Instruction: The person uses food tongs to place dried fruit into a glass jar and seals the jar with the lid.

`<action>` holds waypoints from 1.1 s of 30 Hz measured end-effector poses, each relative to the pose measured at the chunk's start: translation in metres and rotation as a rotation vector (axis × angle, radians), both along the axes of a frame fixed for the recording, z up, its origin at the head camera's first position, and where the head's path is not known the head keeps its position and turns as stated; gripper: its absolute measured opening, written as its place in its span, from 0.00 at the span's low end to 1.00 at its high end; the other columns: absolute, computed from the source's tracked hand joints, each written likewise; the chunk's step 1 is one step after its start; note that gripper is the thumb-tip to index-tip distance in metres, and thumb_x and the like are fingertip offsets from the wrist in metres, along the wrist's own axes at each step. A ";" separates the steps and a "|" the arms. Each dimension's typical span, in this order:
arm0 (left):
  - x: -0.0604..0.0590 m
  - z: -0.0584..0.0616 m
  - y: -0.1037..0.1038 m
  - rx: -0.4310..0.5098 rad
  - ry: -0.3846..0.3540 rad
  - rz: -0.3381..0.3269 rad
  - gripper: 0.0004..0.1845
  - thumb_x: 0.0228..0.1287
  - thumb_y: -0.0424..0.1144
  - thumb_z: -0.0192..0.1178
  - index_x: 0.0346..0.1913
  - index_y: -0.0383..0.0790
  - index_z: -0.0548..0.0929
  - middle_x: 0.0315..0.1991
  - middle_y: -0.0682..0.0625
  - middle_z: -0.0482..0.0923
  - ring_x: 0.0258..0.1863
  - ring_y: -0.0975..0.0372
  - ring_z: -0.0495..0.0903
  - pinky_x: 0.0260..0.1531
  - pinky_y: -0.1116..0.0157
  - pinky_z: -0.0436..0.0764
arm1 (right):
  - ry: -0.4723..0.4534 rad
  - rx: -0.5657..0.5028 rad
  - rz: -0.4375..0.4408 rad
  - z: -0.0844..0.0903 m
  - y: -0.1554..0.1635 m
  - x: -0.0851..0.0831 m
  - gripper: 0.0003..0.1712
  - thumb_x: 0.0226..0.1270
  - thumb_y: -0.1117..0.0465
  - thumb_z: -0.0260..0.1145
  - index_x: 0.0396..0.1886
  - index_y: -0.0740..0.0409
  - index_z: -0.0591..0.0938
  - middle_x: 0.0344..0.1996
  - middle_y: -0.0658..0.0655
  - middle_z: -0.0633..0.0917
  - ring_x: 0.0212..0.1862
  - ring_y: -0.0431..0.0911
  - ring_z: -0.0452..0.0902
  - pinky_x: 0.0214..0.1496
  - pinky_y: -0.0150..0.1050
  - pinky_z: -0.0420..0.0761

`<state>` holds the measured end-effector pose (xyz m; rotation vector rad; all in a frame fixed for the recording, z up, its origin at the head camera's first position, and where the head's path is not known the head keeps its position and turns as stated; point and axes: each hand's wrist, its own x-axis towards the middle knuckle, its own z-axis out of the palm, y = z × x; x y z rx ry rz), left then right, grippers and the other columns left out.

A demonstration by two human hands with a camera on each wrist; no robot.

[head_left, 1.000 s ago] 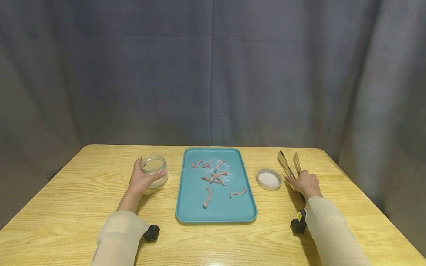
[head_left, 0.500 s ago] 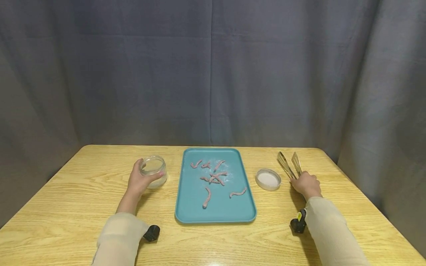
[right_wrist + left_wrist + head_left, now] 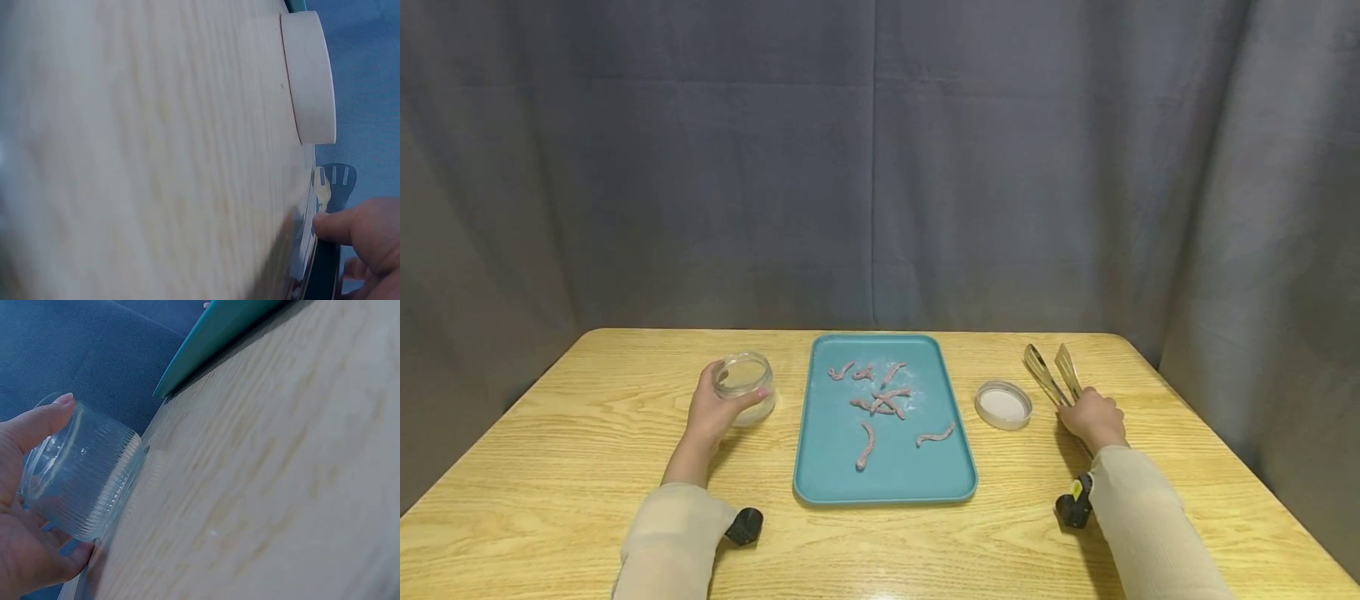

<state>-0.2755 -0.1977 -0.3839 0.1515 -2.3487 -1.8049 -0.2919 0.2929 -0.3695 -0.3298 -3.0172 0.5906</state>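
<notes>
Left hand [image 3: 713, 410] is wrapped around the glass jar [image 3: 745, 387], fingers behind, thumb across the front. The jar is clear, ribbed down its sides, no lid on it, standing on the wooden table [image 3: 587, 467] just left of the teal tray [image 3: 820, 467]. On the tray, a scatter of pinkish worm-shaped pieces [image 3: 880, 400] dusted with white powder, most bunched toward the far half, two lying apart nearer the front.

Over to the right hand [image 3: 1093, 417]: it sits on the metal tongs [image 3: 1051, 371], fingers curled over the handle end. The two slotted blades point away toward the curtain. Just left of them, a round white lid [image 3: 1003, 404] lies flat, between tongs and tray.

Hard to read from the head view: the tong handles vanish under the hand, and how tightly the fingers close cannot be told there. The right wrist view helps, showing a thumb [image 3: 340, 225] pressed against the tongs [image 3: 334, 187], with the other fingers cut off at the frame edge. It also shows the lid [image 3: 309, 75] side-on as a thick disc.

The left wrist view gives the jar [image 3: 87, 481] close up, ribbing sharp, a fingertip [image 3: 59, 403] on the rim and the palm cupping the side. Only the tray's edge [image 3: 206, 344] shows there; its contents are out of sight.
</notes>
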 end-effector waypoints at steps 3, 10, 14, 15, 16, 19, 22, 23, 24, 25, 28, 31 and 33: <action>0.000 0.000 0.000 -0.002 -0.003 0.000 0.52 0.43 0.45 0.67 0.66 0.42 0.42 0.64 0.40 0.44 0.60 0.43 0.46 0.54 0.47 0.54 | 0.006 -0.001 0.002 0.001 0.000 0.001 0.26 0.56 0.56 0.54 0.40 0.80 0.66 0.31 0.76 0.71 0.38 0.69 0.65 0.35 0.54 0.66; -0.001 -0.002 0.000 -0.002 0.002 0.003 0.52 0.43 0.44 0.67 0.66 0.42 0.43 0.64 0.40 0.46 0.60 0.44 0.48 0.53 0.47 0.55 | 0.015 -0.033 0.009 0.005 0.003 0.004 0.25 0.56 0.58 0.51 0.42 0.80 0.66 0.34 0.77 0.71 0.39 0.70 0.64 0.38 0.56 0.64; 0.000 -0.001 0.000 0.001 0.002 -0.001 0.52 0.43 0.44 0.67 0.66 0.41 0.43 0.64 0.40 0.46 0.60 0.44 0.49 0.53 0.47 0.55 | 0.053 -0.057 0.018 0.007 0.003 0.005 0.24 0.56 0.59 0.49 0.42 0.79 0.66 0.34 0.76 0.71 0.39 0.70 0.64 0.37 0.56 0.64; 0.000 -0.001 0.000 0.001 0.002 -0.002 0.52 0.44 0.44 0.67 0.66 0.41 0.43 0.64 0.40 0.46 0.60 0.44 0.49 0.53 0.47 0.55 | 0.070 -0.056 0.027 0.008 0.003 0.005 0.23 0.57 0.59 0.49 0.41 0.78 0.67 0.33 0.76 0.72 0.38 0.69 0.65 0.37 0.56 0.65; 0.000 -0.001 0.000 0.001 0.001 -0.002 0.52 0.44 0.44 0.67 0.66 0.41 0.43 0.64 0.40 0.46 0.60 0.44 0.49 0.53 0.47 0.55 | 0.084 -0.056 0.036 0.009 0.003 0.004 0.23 0.58 0.59 0.49 0.42 0.78 0.67 0.34 0.76 0.72 0.38 0.69 0.65 0.37 0.56 0.65; 0.000 -0.002 0.000 0.001 0.002 -0.002 0.52 0.44 0.44 0.67 0.66 0.41 0.43 0.64 0.40 0.46 0.60 0.44 0.49 0.53 0.47 0.55 | 0.129 -0.046 0.075 0.015 0.000 0.004 0.25 0.59 0.58 0.50 0.46 0.79 0.66 0.36 0.76 0.72 0.38 0.68 0.66 0.37 0.56 0.66; 0.000 -0.002 0.000 0.003 -0.001 -0.001 0.52 0.44 0.44 0.67 0.66 0.42 0.42 0.64 0.40 0.46 0.60 0.44 0.49 0.53 0.47 0.55 | 0.171 -0.039 0.111 0.025 -0.006 0.004 0.29 0.60 0.57 0.52 0.51 0.79 0.64 0.38 0.77 0.71 0.40 0.68 0.66 0.39 0.57 0.67; 0.000 -0.002 0.000 0.003 -0.003 0.000 0.52 0.44 0.44 0.67 0.66 0.42 0.42 0.64 0.40 0.46 0.60 0.44 0.49 0.53 0.47 0.55 | 0.181 -0.040 0.121 0.029 -0.009 0.004 0.30 0.60 0.56 0.53 0.52 0.79 0.63 0.39 0.77 0.71 0.41 0.69 0.66 0.40 0.57 0.67; -0.001 -0.002 0.000 0.005 -0.005 0.000 0.52 0.44 0.44 0.67 0.66 0.42 0.42 0.64 0.41 0.46 0.60 0.44 0.49 0.53 0.47 0.55 | 0.199 -0.041 0.133 0.032 -0.011 0.004 0.30 0.59 0.57 0.53 0.52 0.79 0.63 0.39 0.77 0.71 0.41 0.68 0.66 0.40 0.57 0.67; -0.001 -0.002 0.000 0.007 -0.005 0.000 0.52 0.44 0.44 0.67 0.66 0.42 0.42 0.64 0.41 0.46 0.60 0.44 0.49 0.53 0.47 0.55 | 0.215 -0.044 0.145 0.036 -0.013 0.004 0.30 0.59 0.57 0.53 0.52 0.79 0.63 0.39 0.77 0.71 0.41 0.68 0.66 0.40 0.57 0.67; -0.002 -0.002 0.000 0.008 -0.001 -0.002 0.52 0.43 0.45 0.67 0.66 0.42 0.42 0.64 0.41 0.46 0.60 0.44 0.49 0.53 0.47 0.56 | 0.247 -0.057 0.182 0.045 -0.021 0.007 0.29 0.59 0.58 0.54 0.52 0.77 0.63 0.39 0.75 0.73 0.40 0.66 0.68 0.38 0.56 0.68; -0.002 -0.003 0.000 0.012 0.001 0.001 0.52 0.43 0.44 0.67 0.66 0.42 0.43 0.64 0.41 0.47 0.59 0.44 0.50 0.53 0.47 0.56 | 0.259 -0.077 0.241 0.053 -0.030 0.011 0.29 0.60 0.59 0.55 0.53 0.77 0.63 0.38 0.74 0.73 0.37 0.63 0.70 0.35 0.53 0.70; -0.001 -0.003 0.000 0.012 -0.001 0.005 0.52 0.43 0.44 0.67 0.66 0.42 0.43 0.64 0.41 0.47 0.59 0.44 0.50 0.53 0.47 0.56 | 0.250 -0.092 0.280 0.058 -0.036 0.014 0.29 0.60 0.59 0.55 0.54 0.77 0.63 0.38 0.74 0.73 0.36 0.60 0.70 0.33 0.51 0.71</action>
